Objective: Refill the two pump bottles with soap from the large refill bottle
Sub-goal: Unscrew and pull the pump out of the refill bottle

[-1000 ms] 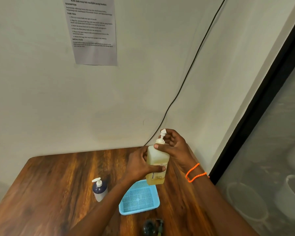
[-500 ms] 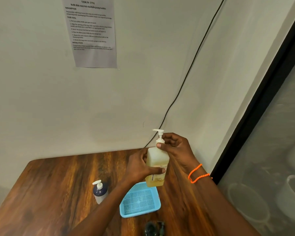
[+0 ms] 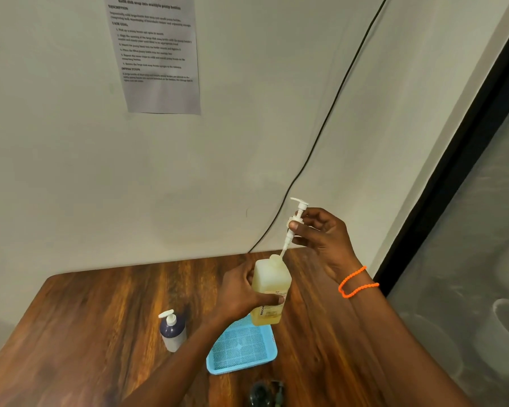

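Note:
A square bottle of yellow soap (image 3: 269, 292) is held above the table, gripped round its body by my left hand (image 3: 241, 295). Its white pump head (image 3: 296, 221) is lifted out of the neck, with the tube still dipping into the opening. My right hand (image 3: 321, 239) pinches the pump's collar between thumb and fingers. A small dark blue pump bottle (image 3: 172, 330) with a white pump stands upright on the wooden table (image 3: 86, 318), left of a light blue mesh tray (image 3: 241, 351).
A dark object (image 3: 266, 393) lies at the table's near edge below the tray, too dim to identify. A printed sheet (image 3: 159, 54) and a black cable (image 3: 329, 118) are on the wall behind. A dark-framed glass panel (image 3: 467, 201) borders the right.
My right hand has raised the pump head up and out of the yellow bottle's neck, where before it sat screwed on. My left hand keeps its grip on the bottle.

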